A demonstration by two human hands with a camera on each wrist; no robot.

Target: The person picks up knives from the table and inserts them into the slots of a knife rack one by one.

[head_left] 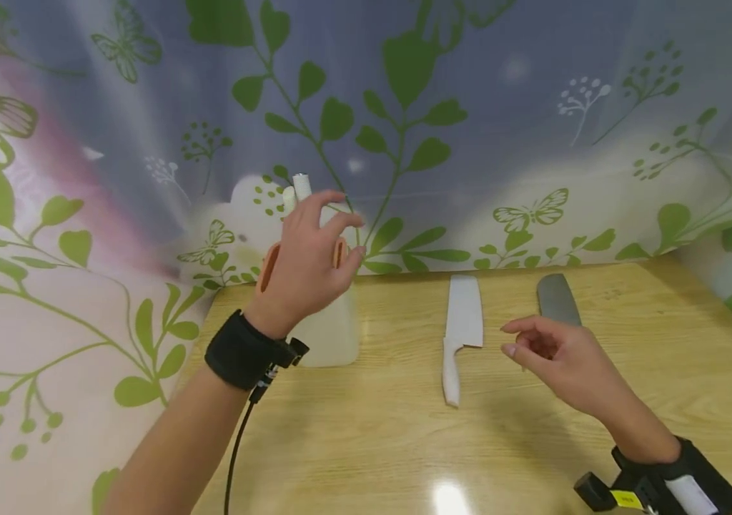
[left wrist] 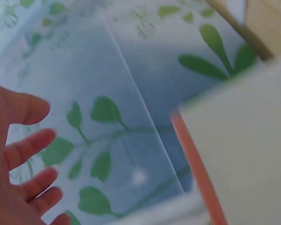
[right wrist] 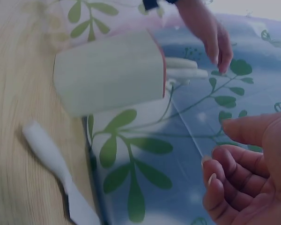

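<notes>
Landmark: the knife block (head_left: 327,336), cream with an orange rim (head_left: 268,268), standing on the tabletop (head_left: 392,429) in front of the leaf-printed cloth (head_left: 353,107).

Left hand (head_left: 308,257): over the block's top, nearest its rim. The left wrist view shows my fingers apart and softly bent, nothing pinched, with a gap between them and the block. White handles (head_left: 302,187) project from the block's top beyond my hand; presumably they are left proud so that each can be gripped while its blade sits sheathed inside.

Right hand (head_left: 562,361): well to the right of the block, raised, fingers loosely curled with the thumb apart from them; nothing seen in the grasp. Probably kept relaxed and off to that side so it does not crowd the block.

White-handled cleaver (head_left: 462,329): flat, just to the right of the block, handle towards me, blade pointing away. I judge this the safer lay, as the handle comes to the palm first.

Grey blade (head_left: 557,299): farther right of the block, past the cleaver, likewise pointing away. My right hand covers its lower part, so I cannot tell how its handle lies or whether I touch it.
</notes>
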